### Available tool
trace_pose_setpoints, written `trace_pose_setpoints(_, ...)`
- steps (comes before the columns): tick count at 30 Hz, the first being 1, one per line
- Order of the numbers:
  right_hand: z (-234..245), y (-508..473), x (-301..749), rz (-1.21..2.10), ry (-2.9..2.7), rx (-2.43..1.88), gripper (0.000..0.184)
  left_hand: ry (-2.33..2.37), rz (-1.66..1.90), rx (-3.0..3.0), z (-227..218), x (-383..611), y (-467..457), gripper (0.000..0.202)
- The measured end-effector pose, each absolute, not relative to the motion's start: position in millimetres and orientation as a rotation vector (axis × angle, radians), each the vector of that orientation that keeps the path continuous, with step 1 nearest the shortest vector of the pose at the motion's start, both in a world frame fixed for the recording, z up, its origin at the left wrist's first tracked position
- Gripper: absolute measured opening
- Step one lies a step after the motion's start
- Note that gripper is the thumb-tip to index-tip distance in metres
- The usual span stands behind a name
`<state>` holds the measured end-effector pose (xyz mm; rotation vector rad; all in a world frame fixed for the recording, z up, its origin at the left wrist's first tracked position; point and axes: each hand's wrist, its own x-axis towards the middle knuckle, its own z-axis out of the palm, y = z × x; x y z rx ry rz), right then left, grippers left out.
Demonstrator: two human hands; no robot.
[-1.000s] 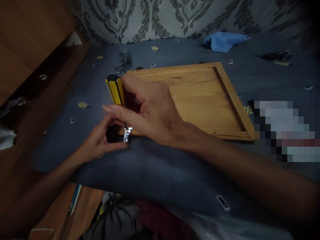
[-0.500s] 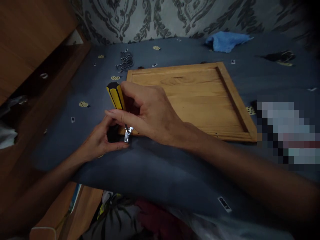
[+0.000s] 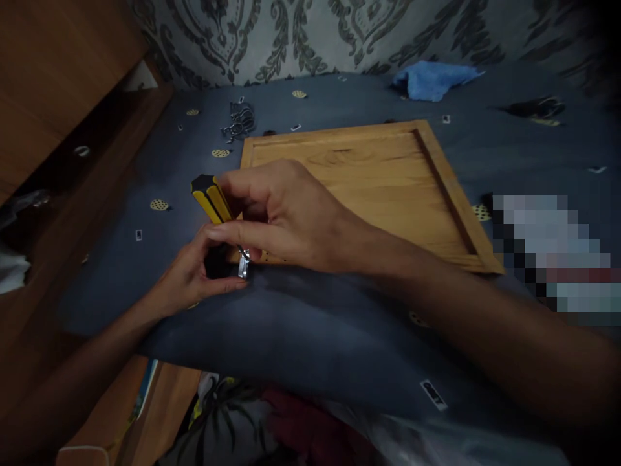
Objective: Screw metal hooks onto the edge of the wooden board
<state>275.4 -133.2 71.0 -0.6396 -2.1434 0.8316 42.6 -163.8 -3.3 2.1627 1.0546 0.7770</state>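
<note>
Since a second ago my left hand (image 3: 191,278) has stayed put, fingers pinched on the small metal fitting (image 3: 243,264), while the yellow-and-black screwdriver (image 3: 209,197) has tipped lower and further left. My right hand (image 3: 286,217) is clenched around its handle, tip down on the fitting at the near left corner of the wooden frame (image 3: 383,181). That frame lies flat on the blue sheet (image 3: 315,336), metal hooks (image 3: 239,122) beyond its far left corner, a blue cloth (image 3: 429,79) further right.
</note>
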Motion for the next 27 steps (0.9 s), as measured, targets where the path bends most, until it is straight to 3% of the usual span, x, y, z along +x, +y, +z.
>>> trace_pose_setpoints(5, 66.4, -146.5, 264.4, 0.621, -2.11, -0.82, 0.032, 1.157, 0.778, 2.133, -4.9, 41.9, -164.6, 0.063)
trace_pose_setpoints(9, 70.2, -153.5, 258.7, 0.535, -2.119, -1.017, 0.02, 1.101, 0.741, 2.137, -1.4, 42.1, -165.1, 0.055)
trace_pose_setpoints(17, 75.5, -145.0, 270.3, 0.875, -2.127, -0.731, 0.014, 1.1, 0.81, 2.168, -5.8, 42.1, -163.2, 0.066)
trace_pose_setpoints(22, 75.0, -134.5, 274.7, 1.267, -2.063, -0.491, 0.018, 1.074, 0.821, 2.151, -2.8, 46.0, -162.3, 0.056)
trace_pose_setpoints(27, 69.4, -136.6, 269.5, 1.092, -2.035, -0.58, 0.037, 1.085, 0.808, 2.145, -1.1, 47.1, -163.1, 0.054)
